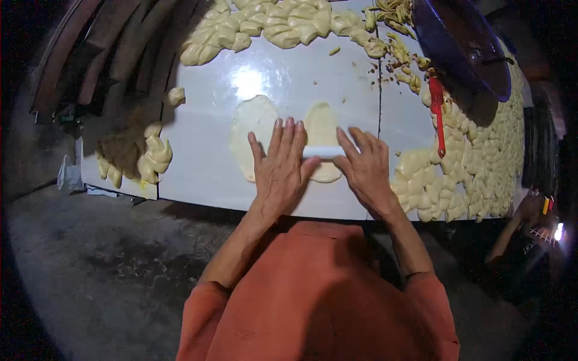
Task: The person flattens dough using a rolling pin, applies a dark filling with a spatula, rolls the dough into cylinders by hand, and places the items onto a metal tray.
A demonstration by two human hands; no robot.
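Observation:
A short white rolling pin lies across a thin oval of pale dough. Flat over the pin's left end rests my left hand, open, its fingers stretched forward. My right hand is open on the right end, fingers spread and slightly bent; the palms hide both ends of the pin. Beside and partly under my left hand is a larger flattened dough sheet. All of this is on a white tabletop.
Dough lumps line the back, and many small filled-looking pieces cover the right. A red spatula-like tool lies near a purple basin. Dough scraps sit at left by dark wooden boards. Another person is at lower right.

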